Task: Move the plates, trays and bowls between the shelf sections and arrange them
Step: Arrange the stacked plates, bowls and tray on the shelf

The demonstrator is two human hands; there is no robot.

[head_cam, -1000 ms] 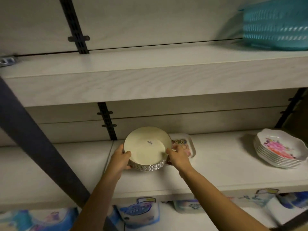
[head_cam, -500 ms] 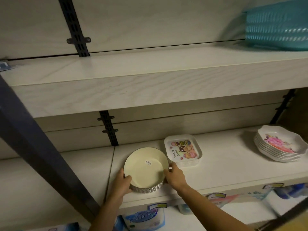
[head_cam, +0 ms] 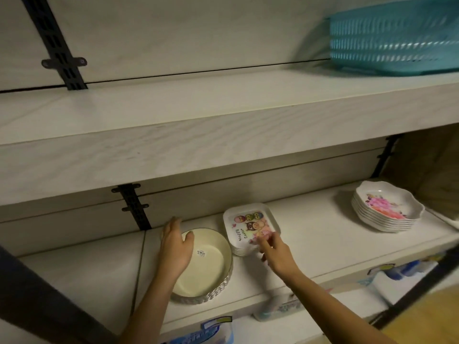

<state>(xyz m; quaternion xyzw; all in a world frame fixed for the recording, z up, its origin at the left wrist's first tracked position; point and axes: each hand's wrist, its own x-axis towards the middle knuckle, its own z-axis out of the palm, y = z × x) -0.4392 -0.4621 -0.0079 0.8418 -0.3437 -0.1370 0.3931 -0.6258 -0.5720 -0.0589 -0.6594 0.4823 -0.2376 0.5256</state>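
On the middle shelf (head_cam: 323, 240) of a pale wood-grain rack, a stack of round cream bowls (head_cam: 208, 274) with ribbed outer walls sits near the front edge, just right of the seam between two shelf sections, and a small sticker (head_cam: 200, 253) shows inside the top bowl. The left hand (head_cam: 175, 247) lies over the stack's left rim, fingers straight and pointing toward the back panel, the thumb reaching in over the top bowl; its grip is slack and holds nothing. Just beside the bowls, to the right and slightly further back, stands a stack of square trays (head_cam: 248, 225) printed with cartoon owls and the words "Happy Easter". The right hand (head_cam: 275, 252) reaches to the near right corner of that stack, its fingertips (head_cam: 260, 240) at the top tray's edge and its lower fingers bent; blur hides whether its grip has closed on the tray or only touches it. Well apart, at the right end of the same shelf, rests a stack of scalloped white dishes (head_cam: 387, 209) with a pink flower print. A teal slotted plastic basket (head_cam: 392, 38) sits on the upper shelf (head_cam: 198, 115) at the right. A black slotted upright (head_cam: 135, 207) runs down the back panel behind the left hand, and blue-and-white packages (head_cam: 216, 331) show below the shelf.
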